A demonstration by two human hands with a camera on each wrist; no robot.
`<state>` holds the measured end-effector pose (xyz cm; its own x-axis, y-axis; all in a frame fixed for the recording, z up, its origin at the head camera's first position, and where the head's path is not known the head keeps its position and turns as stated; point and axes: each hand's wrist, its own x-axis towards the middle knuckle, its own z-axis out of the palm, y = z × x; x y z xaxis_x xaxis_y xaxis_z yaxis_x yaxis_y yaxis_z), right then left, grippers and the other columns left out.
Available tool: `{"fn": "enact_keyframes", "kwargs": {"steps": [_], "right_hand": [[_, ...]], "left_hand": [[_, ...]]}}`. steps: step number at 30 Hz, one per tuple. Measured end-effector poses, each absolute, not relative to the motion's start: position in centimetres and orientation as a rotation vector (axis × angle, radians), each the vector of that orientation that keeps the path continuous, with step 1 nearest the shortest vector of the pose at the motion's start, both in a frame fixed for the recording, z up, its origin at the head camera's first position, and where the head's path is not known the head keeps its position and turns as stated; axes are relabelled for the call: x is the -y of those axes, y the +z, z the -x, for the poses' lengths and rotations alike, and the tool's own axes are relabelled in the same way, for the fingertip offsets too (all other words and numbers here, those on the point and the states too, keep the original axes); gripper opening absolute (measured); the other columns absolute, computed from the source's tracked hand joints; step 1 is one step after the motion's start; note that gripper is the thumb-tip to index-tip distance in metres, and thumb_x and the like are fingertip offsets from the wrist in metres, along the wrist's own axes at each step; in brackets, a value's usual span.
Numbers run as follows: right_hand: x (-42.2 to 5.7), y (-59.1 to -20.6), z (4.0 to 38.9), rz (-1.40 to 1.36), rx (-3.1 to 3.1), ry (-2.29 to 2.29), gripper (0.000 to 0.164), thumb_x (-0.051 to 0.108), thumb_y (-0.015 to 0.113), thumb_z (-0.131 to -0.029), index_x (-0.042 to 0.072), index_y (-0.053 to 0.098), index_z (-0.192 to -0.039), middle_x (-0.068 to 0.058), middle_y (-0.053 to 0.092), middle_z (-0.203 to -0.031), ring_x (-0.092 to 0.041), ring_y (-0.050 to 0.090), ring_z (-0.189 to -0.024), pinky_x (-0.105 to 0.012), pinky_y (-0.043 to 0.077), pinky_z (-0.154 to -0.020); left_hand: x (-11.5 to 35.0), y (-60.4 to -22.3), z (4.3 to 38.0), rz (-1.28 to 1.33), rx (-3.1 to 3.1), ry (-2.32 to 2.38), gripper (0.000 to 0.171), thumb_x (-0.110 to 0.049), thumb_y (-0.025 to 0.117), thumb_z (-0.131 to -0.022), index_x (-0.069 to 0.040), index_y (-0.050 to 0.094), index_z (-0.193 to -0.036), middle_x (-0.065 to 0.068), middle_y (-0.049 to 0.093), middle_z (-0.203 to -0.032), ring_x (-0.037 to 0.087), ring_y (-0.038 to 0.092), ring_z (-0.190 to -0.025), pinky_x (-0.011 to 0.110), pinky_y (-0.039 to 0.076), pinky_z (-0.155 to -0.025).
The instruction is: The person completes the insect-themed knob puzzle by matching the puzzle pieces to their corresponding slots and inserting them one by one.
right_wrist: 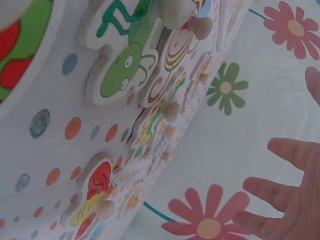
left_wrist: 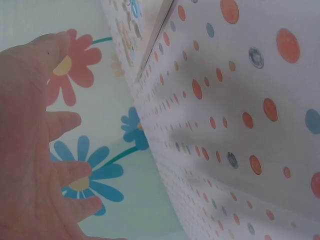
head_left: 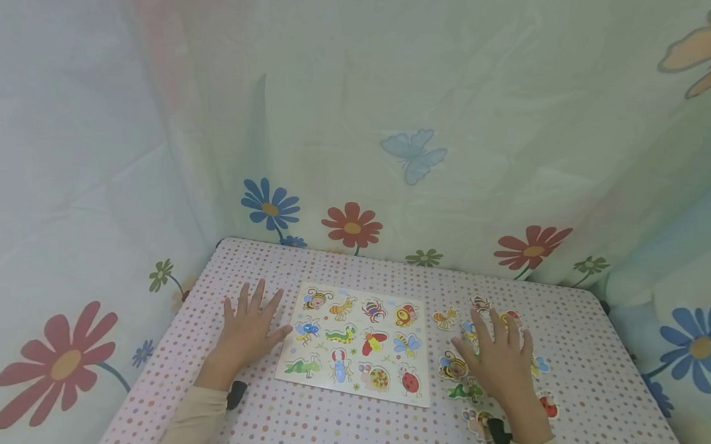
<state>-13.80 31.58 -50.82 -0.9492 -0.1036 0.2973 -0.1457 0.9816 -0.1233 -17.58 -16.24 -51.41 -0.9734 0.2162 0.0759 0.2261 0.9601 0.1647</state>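
While I watch remotely, bare left hand splayed, frame's lower left | bare right hand splayed above colourful, wooden-knobbed bug pieces, lower right | cream rectangular bug-picture board, lower centre

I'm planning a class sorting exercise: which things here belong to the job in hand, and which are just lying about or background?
Likely part of the job:
puzzle board
knobbed puzzle pieces, right of the board
left hand, beside the board
right hand, by the pieces

Just background:
dotted table cover
flowered backdrop
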Motion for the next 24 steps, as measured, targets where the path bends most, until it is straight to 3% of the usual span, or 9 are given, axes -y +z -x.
{"fn": "enact_keyframes", "kwargs": {"steps": [11,20,24], "right_hand": [[-31.5,-50.1,14.0,-0.176,2.869,0.224,0.074,0.055,0.056,-0.098,0.006,0.040,-0.150,-0.034,0.036,-0.147,-0.059,0.027,-0.132,-0.080,0.014,-0.103],[-31.4,-50.1,15.2,-0.243,2.756,0.274,0.066,0.038,0.070,-0.093,0.000,0.047,-0.143,-0.037,0.046,-0.135,-0.059,0.041,-0.122,-0.079,0.029,-0.096],[-31.5,-50.2,16.2,-0.259,2.770,0.428,0.061,0.032,0.068,-0.095,-0.002,0.046,-0.142,-0.037,0.045,-0.134,-0.060,0.040,-0.121,-0.079,0.030,-0.093]], "left_hand": [[16.1,-51.5,17.4,0.383,3.082,-0.297,0.077,-0.058,0.054,-0.097,-0.015,0.033,-0.158,0.023,0.017,-0.163,0.048,0.012,-0.147,0.075,0.015,-0.110],[15.9,-52.1,17.2,0.422,3.131,-0.484,0.071,-0.050,0.059,-0.098,-0.014,0.039,-0.155,0.022,0.020,-0.162,0.049,0.017,-0.146,0.073,0.017,-0.111],[15.8,-52.6,17.1,0.444,3.162,-0.525,0.069,-0.048,0.061,-0.097,-0.015,0.040,-0.155,0.021,0.023,-0.162,0.047,0.019,-0.146,0.073,0.017,-0.111]]}}
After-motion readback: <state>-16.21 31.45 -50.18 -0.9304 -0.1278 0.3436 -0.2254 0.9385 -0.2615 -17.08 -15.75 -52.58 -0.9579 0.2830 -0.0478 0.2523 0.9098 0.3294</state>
